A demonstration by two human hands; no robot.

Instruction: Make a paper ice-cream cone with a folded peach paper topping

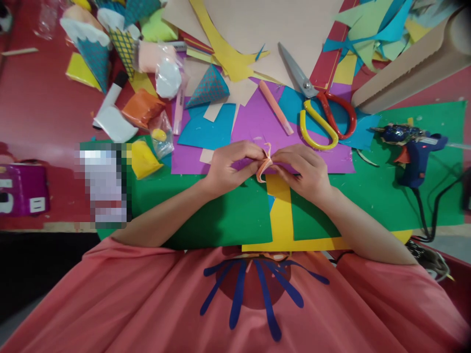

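Between my two hands is a small curled peach strip (262, 172), with pale edges that look like several layers. The fingers of my left hand (235, 164) pinch its left side. From the right, my right hand (303, 169) pinches the same strip, and the fingertips nearly meet. Behind the fingers lies a purple sheet (253, 115) with a peach marker (275, 108) on it. Scissors (311, 95) with one yellow and one red handle rest open beyond my right hand. A blue patterned cone (209, 87) lies beyond my left hand.
A blue glue gun (419, 152) with a cord sits at the right on a green sheet (390, 206). Clay packets (143, 109) and cone shapes (90, 54) crowd the left back. Paper scraps (371, 34) pile up at the back right. A blurred-out rectangle (105, 186) lies left.
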